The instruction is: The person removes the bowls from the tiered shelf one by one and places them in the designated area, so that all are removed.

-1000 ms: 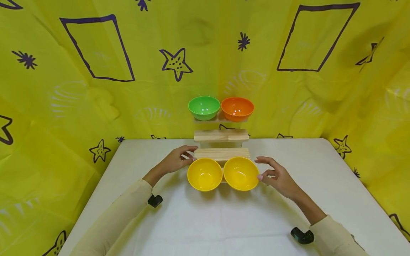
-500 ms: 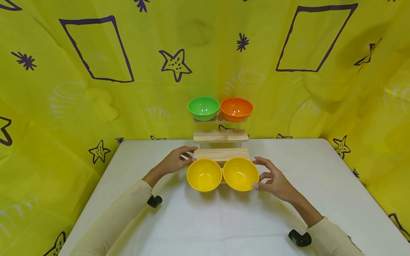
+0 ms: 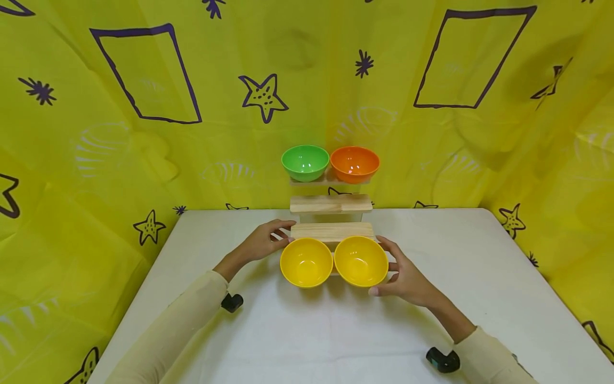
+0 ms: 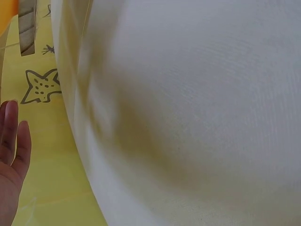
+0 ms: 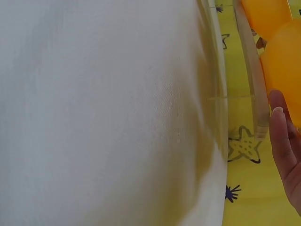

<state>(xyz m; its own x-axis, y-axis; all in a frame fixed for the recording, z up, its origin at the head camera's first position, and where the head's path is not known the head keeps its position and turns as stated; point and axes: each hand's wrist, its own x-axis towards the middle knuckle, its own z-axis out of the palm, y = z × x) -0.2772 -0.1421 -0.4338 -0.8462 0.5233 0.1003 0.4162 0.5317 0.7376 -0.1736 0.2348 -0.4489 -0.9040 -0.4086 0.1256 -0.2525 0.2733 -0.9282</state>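
Note:
Two yellow bowls stand side by side on the lowest step of a wooden stepped stand [image 3: 332, 230]. Around the right side of the right yellow bowl [image 3: 361, 261] my right hand [image 3: 405, 280] is spread, thumb toward the front and index finger toward the back. In the right wrist view its fingers [image 5: 281, 136] are fairly straight beside the bowl; whether they press on it is unclear. My left hand [image 3: 263, 241] stays at the stand's left end, fingertips by a wooden step and thumb near the left yellow bowl [image 3: 306, 262]. Its fingers [image 4: 22, 146] look loosely extended, holding nothing visible.
A green bowl [image 3: 305, 162] and an orange bowl [image 3: 355, 164] sit on the stand's top step. A bare wooden step [image 3: 331, 203] lies below them. The stand is on a white-covered table [image 3: 307, 336], before a patterned yellow curtain [image 3: 316, 106].
My right hand has moved leftward and slightly forward around the right yellow bowl, its thumb shifting from the bowl's right side to its front. The left hand and the bowls stay put.

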